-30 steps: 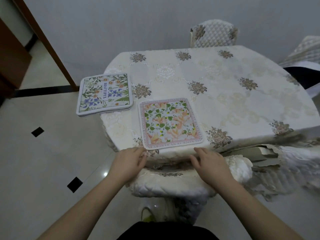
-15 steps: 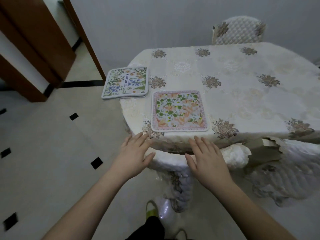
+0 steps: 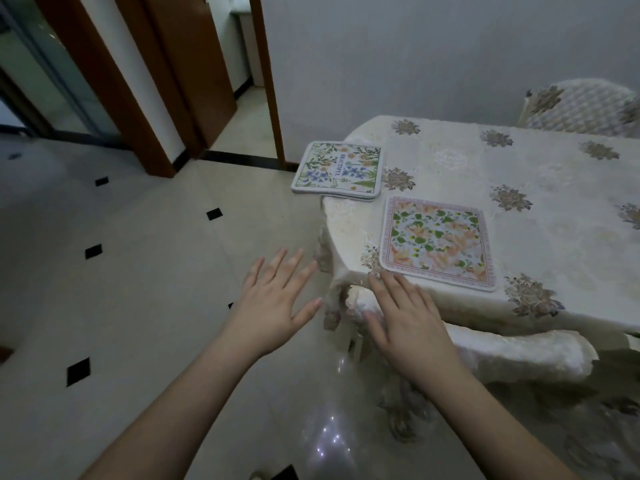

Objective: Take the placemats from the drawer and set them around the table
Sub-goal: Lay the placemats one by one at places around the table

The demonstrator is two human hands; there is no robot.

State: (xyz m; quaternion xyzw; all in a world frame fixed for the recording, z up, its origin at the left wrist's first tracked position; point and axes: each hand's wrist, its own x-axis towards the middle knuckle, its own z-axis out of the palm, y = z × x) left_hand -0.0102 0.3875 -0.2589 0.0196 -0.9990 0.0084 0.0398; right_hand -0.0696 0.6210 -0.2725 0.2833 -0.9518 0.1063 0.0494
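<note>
One camera only, worn on the person's head, wide-angle, looking forward and steeply down. It faces the near-left corner of the counter from close by, with tiled floor filling the left half and a doorway beyond. Both forearms reach up from the bottom edge.

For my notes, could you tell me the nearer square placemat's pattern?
Orange flowers, green leaves, pink border; head view.

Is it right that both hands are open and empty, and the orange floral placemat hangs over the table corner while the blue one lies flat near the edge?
Not quite: the head view shows them swapped. The blue placemat overhangs the table corner; the orange placemat lies flat. Left hand and right hand are open, empty.
</note>
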